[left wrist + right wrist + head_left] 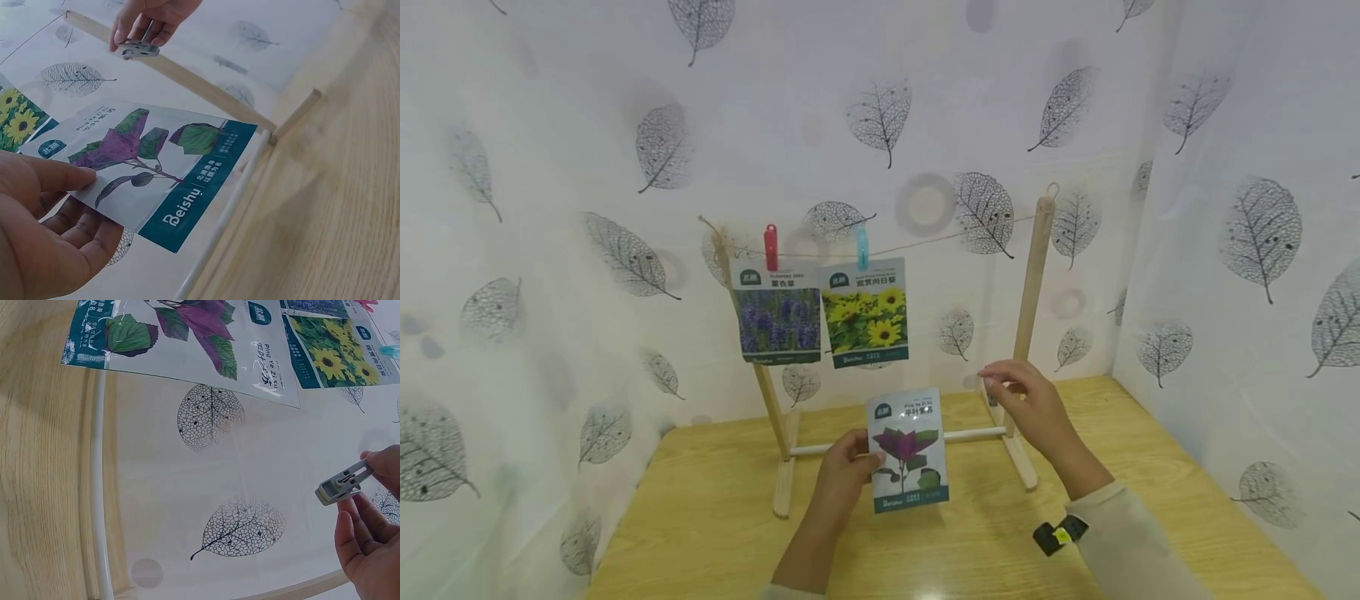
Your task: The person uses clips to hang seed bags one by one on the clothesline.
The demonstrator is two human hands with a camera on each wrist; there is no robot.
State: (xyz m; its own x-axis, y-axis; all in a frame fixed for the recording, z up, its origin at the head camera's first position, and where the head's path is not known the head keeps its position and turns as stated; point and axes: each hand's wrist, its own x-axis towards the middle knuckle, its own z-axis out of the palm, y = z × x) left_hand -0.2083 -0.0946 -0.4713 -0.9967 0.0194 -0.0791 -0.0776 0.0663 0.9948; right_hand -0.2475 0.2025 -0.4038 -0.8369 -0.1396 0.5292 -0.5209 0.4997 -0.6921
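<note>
My left hand (842, 477) pinches a seed packet (908, 450) by its left edge, thumb on the printed front. The packet shows purple and green leaves and is held upright below the line. In my right hand (1033, 410), to the right of the packet, a grey clothes peg (342, 482) is pinched between thumb and fingers, apart from line and packet. Two seed packets hang side by side on a twine line (951, 238): a purple-flower packet (780, 320) under a red peg (771, 247), and a yellow-flower packet (880, 332) under a blue peg (862, 248).
A wooden stand carries the twine between its left post (767, 400) and right post (1032, 287). A white crossbar (973, 435) joins its feet low down. It stands on a wood-grain table (700, 517), with leaf-print curtain (805, 108) behind and at both sides.
</note>
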